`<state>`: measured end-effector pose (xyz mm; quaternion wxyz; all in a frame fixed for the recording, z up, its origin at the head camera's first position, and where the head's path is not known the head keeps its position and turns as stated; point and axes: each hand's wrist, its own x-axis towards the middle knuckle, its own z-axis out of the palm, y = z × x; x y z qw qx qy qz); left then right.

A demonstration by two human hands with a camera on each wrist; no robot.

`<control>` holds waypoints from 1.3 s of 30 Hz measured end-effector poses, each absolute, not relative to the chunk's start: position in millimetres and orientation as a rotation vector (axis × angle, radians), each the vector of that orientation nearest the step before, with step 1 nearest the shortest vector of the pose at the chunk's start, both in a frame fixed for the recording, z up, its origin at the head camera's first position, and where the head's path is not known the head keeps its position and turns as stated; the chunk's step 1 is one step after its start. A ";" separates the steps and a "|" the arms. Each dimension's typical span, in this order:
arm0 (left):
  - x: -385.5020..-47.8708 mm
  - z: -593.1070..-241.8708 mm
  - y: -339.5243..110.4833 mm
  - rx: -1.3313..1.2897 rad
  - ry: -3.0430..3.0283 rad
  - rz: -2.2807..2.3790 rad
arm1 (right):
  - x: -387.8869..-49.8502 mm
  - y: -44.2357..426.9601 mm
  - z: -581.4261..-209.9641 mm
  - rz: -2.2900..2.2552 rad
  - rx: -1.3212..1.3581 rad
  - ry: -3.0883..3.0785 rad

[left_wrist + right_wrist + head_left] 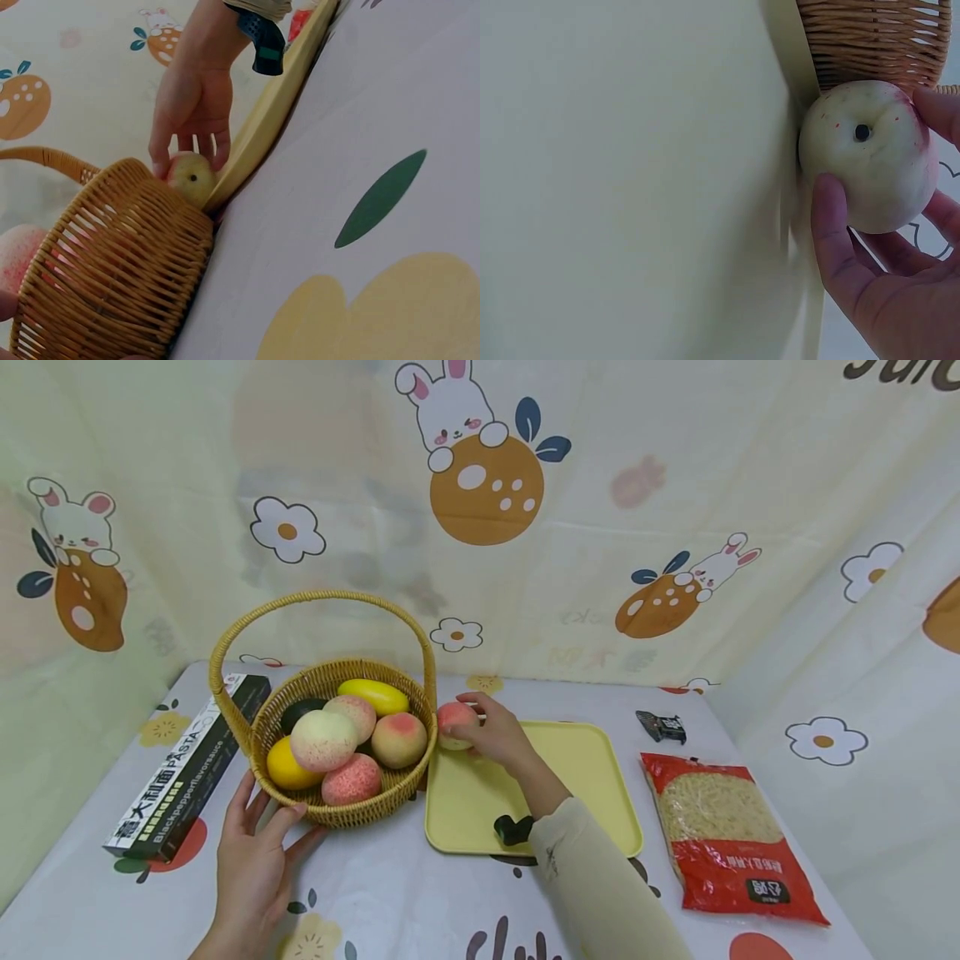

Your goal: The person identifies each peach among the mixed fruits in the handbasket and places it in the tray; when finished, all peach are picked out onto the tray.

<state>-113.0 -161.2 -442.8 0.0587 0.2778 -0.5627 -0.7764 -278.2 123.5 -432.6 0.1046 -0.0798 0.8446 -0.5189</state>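
A pink and cream toy peach [456,726] with a small dark hole [862,133] is pinched between the thumb and fingers of my right hand [492,732]. It is held at the tray's far left corner, close beside the wicker basket [360,812]. Inside the basket lie several peaches, including a pale one [324,741], with a long yellow fruit [373,697], an orange-yellow fruit [291,766] and a dark one [302,714]. Against the basket's near left side my left hand [255,860] rests with spread fingers; the left wrist view shows only its fingertips.
The yellow tray [570,777] lies right of the basket, its left edge by the basket wall. A black pasta box [191,768] is at the left. At the right are a red pasta bag [731,835] and a small black packet [662,727]. A curtain hangs behind.
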 end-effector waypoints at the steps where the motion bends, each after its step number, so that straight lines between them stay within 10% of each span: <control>1: -113.2 -442.9 -161.1 0.844 -1.705 -2.350 | -277.6 123.3 -431.8 -1.528 -0.241 2.490; 39: -112.3 -444.0 -162.0 0.815 -1.703 -2.371 | -268.5 162.9 -418.0 -1.658 -0.214 2.353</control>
